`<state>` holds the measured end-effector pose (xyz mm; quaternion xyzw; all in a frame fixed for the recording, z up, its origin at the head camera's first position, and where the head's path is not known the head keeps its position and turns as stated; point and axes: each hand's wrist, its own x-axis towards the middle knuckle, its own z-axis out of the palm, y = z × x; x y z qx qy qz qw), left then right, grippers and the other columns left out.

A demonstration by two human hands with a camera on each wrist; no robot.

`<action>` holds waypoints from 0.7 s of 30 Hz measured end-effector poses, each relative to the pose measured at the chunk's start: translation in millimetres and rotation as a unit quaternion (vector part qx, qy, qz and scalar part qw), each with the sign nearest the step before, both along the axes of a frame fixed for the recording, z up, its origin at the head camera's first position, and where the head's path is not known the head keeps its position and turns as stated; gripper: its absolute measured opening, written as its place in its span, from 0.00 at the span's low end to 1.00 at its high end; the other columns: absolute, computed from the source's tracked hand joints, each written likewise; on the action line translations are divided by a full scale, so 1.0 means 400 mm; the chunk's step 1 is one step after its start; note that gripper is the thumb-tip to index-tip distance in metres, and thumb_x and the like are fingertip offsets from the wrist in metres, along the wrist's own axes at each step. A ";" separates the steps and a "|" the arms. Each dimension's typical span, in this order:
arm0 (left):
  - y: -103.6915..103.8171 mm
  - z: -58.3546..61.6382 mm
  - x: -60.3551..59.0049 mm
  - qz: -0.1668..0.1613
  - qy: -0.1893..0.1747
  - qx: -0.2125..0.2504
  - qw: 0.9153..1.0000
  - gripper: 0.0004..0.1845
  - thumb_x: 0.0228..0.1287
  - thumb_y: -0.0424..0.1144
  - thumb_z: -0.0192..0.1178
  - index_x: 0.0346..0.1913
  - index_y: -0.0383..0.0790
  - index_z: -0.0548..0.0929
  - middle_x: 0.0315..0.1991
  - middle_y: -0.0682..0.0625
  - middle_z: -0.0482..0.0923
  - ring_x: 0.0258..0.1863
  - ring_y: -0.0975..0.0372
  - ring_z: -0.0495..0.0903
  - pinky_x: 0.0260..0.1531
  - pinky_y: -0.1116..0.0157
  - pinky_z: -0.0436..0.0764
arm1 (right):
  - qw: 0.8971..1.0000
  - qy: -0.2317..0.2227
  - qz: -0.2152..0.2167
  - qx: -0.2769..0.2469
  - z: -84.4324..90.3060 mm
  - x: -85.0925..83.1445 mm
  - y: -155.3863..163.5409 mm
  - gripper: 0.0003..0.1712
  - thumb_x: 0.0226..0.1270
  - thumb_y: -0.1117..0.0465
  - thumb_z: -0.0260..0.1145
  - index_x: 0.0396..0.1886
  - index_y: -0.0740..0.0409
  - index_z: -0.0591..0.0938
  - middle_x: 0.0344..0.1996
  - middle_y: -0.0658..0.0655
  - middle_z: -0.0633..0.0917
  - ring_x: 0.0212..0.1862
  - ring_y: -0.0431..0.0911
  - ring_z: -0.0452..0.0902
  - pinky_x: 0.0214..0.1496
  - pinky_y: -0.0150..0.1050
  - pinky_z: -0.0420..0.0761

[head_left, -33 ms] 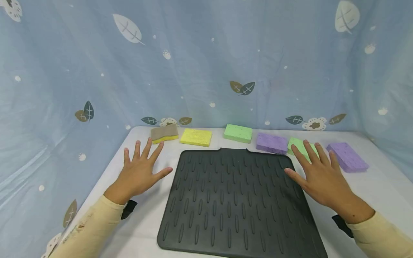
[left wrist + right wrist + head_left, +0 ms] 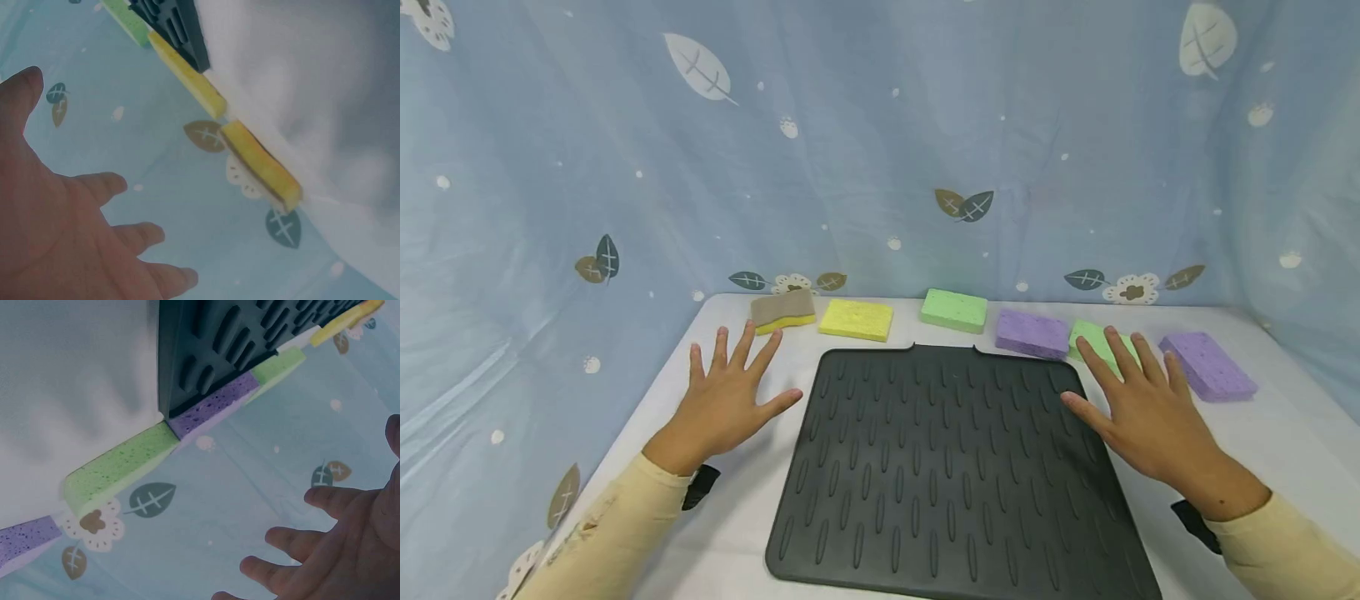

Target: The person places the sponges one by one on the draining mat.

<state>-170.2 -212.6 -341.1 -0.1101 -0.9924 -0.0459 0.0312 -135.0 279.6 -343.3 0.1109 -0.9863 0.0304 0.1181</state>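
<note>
1. Here's the left hand (image 2: pixel 722 408), palm down, fingers straight and fanned, hovering beside the mat's left edge.
2. Over to the right hand (image 2: pixel 1150 417), well apart from it, fingers spread too, thumb overlapping the mat's right edge in the head view.
3. Between them, the black, ridged, roughly rectangular mat (image 2: pixel 940 467) lies flat, its raised tab pointing away from the person; its ridges run near to far, though which side is longer I can't tell.
4. Beyond it, long axes roughly crosswise: a grey-and-yellow block sponge (image 2: pixel 783 311), a flat yellow rectangular sponge (image 2: pixel 855 320), a pale-green block sponge (image 2: pixel 953 310) and a purple porous sponge (image 2: pixel 1032 333).
5. Behind the right fingers, a second green sponge (image 2: pixel 122 465); farther right, another purple sponge (image 2: pixel 1207 365) slants nearer rightward.
</note>
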 end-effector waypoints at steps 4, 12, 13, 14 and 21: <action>-0.002 -0.001 -0.002 -0.002 0.001 0.001 1.000 0.50 0.65 0.78 0.39 0.81 0.55 0.46 0.81 0.37 0.36 0.77 0.32 0.34 0.67 0.28 0.33 | 1.000 -0.003 0.001 -0.002 -0.003 0.000 -0.004 0.46 0.74 0.33 0.53 0.82 0.48 0.52 0.78 0.71 0.51 0.78 0.72 0.39 0.71 0.75 0.39; 0.001 -0.001 -0.004 -0.006 0.004 -0.003 1.000 0.48 0.66 0.77 0.39 0.81 0.55 0.47 0.81 0.37 0.37 0.78 0.33 0.34 0.67 0.28 0.31 | 1.000 0.003 0.011 -0.004 -0.013 -0.003 -0.012 0.45 0.73 0.34 0.54 0.81 0.48 0.53 0.78 0.71 0.54 0.77 0.72 0.44 0.69 0.77 0.44; 0.001 -0.002 -0.005 -0.006 0.007 -0.005 1.000 0.48 0.66 0.77 0.40 0.81 0.55 0.47 0.81 0.37 0.37 0.78 0.33 0.34 0.67 0.29 0.31 | 1.000 0.002 0.012 -0.003 -0.014 -0.003 -0.013 0.45 0.73 0.34 0.54 0.81 0.48 0.53 0.78 0.71 0.54 0.77 0.72 0.45 0.69 0.77 0.45; 0.002 -0.003 -0.006 -0.006 0.010 -0.006 1.000 0.47 0.66 0.76 0.41 0.81 0.55 0.48 0.81 0.37 0.38 0.78 0.34 0.35 0.68 0.29 0.31 | 1.000 0.002 0.014 -0.001 -0.015 -0.004 -0.013 0.45 0.73 0.34 0.54 0.81 0.48 0.54 0.77 0.71 0.54 0.76 0.73 0.47 0.68 0.77 0.46; 0.018 -0.025 -0.030 -0.031 0.039 0.030 0.998 0.36 0.72 0.60 0.54 0.77 0.50 0.63 0.71 0.38 0.67 0.66 0.42 0.71 0.61 0.37 0.67 | 1.000 -0.020 -0.001 -0.010 -0.035 -0.023 0.028 0.45 0.73 0.35 0.56 0.79 0.54 0.58 0.73 0.75 0.59 0.70 0.77 0.53 0.63 0.78 0.53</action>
